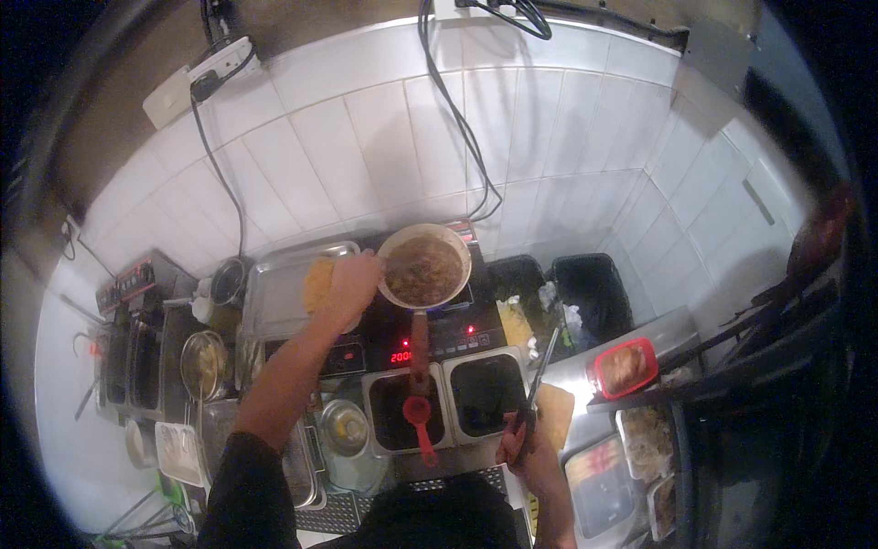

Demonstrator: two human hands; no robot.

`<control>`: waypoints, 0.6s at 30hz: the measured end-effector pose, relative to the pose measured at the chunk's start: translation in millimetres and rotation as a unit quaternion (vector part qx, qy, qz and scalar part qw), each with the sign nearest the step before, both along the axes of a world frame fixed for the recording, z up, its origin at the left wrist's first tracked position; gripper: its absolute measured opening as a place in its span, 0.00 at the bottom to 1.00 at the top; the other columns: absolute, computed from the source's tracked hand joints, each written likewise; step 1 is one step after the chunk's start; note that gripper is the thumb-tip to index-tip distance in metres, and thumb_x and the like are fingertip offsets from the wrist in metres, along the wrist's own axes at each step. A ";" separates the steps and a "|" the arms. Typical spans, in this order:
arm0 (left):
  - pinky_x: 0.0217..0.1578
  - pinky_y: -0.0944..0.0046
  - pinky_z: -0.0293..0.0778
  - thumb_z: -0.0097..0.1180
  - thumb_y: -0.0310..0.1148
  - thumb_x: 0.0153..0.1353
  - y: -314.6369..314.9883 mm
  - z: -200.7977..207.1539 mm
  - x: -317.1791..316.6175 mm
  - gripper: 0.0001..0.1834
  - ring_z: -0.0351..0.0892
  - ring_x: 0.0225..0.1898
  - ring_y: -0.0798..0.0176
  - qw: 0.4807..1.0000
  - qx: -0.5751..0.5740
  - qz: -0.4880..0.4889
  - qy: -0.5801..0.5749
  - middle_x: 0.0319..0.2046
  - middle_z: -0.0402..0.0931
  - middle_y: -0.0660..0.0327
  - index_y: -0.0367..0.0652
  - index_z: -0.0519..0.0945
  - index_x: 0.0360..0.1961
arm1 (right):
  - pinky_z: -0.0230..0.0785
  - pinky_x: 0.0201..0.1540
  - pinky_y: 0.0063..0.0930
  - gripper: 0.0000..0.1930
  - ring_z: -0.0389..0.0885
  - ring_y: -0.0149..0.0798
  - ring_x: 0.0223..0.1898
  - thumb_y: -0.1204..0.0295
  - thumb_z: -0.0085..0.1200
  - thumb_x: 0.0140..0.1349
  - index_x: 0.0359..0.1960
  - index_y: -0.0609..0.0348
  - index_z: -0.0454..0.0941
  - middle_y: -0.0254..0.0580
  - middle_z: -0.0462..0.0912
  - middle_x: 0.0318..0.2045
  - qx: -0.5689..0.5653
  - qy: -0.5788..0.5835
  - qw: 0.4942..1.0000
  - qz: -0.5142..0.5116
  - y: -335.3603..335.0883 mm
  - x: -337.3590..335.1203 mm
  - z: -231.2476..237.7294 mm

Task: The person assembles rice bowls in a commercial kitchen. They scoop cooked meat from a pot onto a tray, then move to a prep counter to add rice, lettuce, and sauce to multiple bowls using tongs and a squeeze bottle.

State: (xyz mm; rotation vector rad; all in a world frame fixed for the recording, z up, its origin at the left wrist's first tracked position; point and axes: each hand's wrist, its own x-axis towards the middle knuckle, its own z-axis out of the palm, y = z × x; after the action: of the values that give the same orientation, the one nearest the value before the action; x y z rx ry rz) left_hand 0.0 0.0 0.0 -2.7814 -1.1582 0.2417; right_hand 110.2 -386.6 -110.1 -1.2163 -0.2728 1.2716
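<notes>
A pale-rimmed frying pan (425, 229) with brown, chunky food in it sits on a black induction cooktop (480, 325). My left hand (357, 282) is closed at the pan's left rim; whatever it grips is too small or hidden to name. Just behind that hand, a yellow piece (317, 285) lies on a metal tray (272, 279). At the lower right, my right hand (530, 450) is wrapped round the dark handle of a long, narrow metal utensil (546, 361), pointing up and away. The pan's brown handle (419, 352) extends toward me, untouched by either hand.
Two dark-filled metal wells (489, 398) stand before the cooktop, with a red scoop (418, 416) over the left one. Black bins (593, 288) stand at right, near a red-rimmed container (626, 368). A glass bowl (345, 427) and a wire strainer (203, 361) are at left. Cables (455, 110) hang behind.
</notes>
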 end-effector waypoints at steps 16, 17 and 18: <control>0.37 0.50 0.81 0.55 0.29 0.59 53.6 -7.7 10.8 0.08 0.86 0.39 0.48 0.986 0.127 -0.087 -0.068 0.35 0.84 0.54 0.44 0.86 0.33 | 0.70 0.28 0.25 0.29 0.77 0.32 0.28 0.42 0.42 0.72 0.52 0.58 0.72 0.34 0.76 0.29 0.019 0.084 0.989 0.120 46.2 9.2 -6.5; 0.37 0.50 0.80 0.56 0.30 0.58 53.3 1.8 7.5 0.07 0.86 0.39 0.49 0.980 0.147 -0.110 -0.082 0.35 0.84 0.55 0.45 0.86 0.33 | 0.70 0.30 0.25 0.33 0.78 0.32 0.30 0.36 0.41 0.70 0.55 0.56 0.71 0.33 0.76 0.31 0.016 0.095 0.983 0.156 53.9 11.8 -8.7; 0.37 0.50 0.80 0.56 0.30 0.58 52.2 10.4 5.7 0.07 0.86 0.38 0.50 0.979 0.156 -0.108 -0.075 0.34 0.83 0.56 0.46 0.86 0.33 | 0.70 0.29 0.24 0.34 0.78 0.32 0.30 0.36 0.40 0.70 0.55 0.56 0.71 0.33 0.77 0.31 0.049 0.113 0.976 0.177 61.2 13.0 -9.4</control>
State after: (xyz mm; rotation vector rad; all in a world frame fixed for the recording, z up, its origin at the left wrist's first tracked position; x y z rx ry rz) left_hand 5.7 52.2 10.4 -2.6463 -0.8261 -0.1598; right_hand 123.2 -325.5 -119.6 -0.9541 -0.3925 1.6712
